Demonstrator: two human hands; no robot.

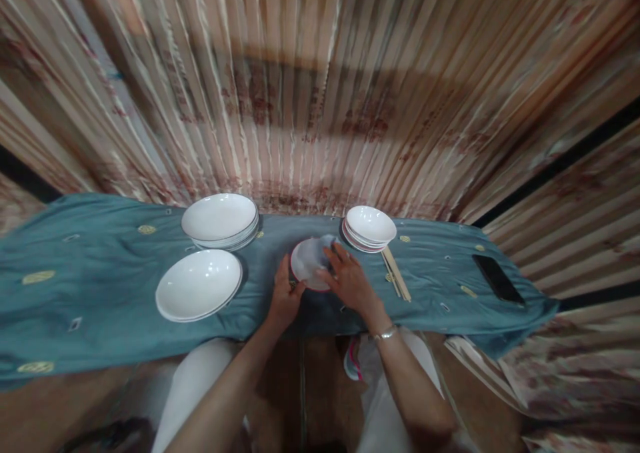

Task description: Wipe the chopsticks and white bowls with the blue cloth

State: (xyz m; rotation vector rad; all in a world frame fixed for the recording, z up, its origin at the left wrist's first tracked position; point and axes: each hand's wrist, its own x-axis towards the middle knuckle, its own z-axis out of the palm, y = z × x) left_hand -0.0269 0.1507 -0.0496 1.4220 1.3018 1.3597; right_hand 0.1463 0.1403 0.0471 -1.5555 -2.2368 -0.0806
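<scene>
Near the front middle of the table is a small white bowl with a red rim. My left hand grips its left edge, thumb on the near rim and fingers along the outside. On the right side of the bowl is my right hand, its fingers bent over a pale bluish piece, apparently a cloth, against the inside. Motion blurs this piece, and my right fingers hide part of the bowl. A stack of small white bowls with some red rims stands just beyond my right hand.
Large white dishes stand at the left in a back stack and a front stack. Wooden chopsticks lie beside the small bowls; a black phone lies farther right. A teal cloth covers the narrow table. Pleated curtains hang behind.
</scene>
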